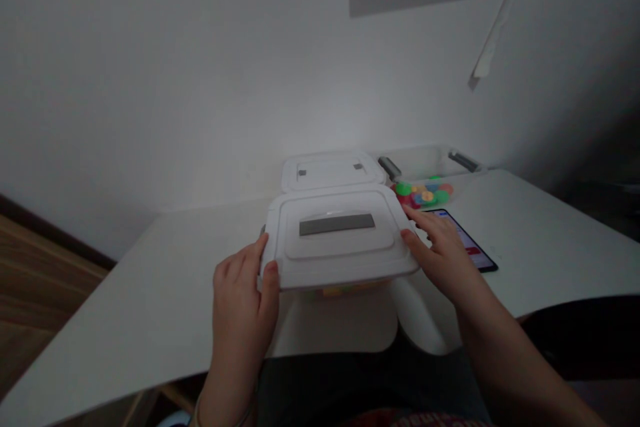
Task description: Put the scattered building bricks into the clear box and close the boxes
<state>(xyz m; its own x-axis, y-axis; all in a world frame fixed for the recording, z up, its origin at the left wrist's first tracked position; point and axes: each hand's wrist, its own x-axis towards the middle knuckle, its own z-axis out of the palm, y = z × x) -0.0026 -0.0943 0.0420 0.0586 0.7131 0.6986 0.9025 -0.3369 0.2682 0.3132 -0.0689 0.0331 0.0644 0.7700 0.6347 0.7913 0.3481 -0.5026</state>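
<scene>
Left hand (pixel 243 287), lower centre: fingers curled round the left edge of a white plastic lid (pixel 337 240), thumb on its front rim. Lid held between both hands, grey strip on top. Right hand (pixel 440 257): fingers part-spread, tips gripping the right edge. Behind, a second white lid (pixel 333 172); upper right, clear bin (pixel 425 163) with coloured pieces (pixel 423 195); phone (pixel 465 240) just beside right hand.

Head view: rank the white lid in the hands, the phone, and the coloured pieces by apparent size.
White lid largest; then phone and coloured pieces, unranked: the right hand hides part of the phone.
</scene>
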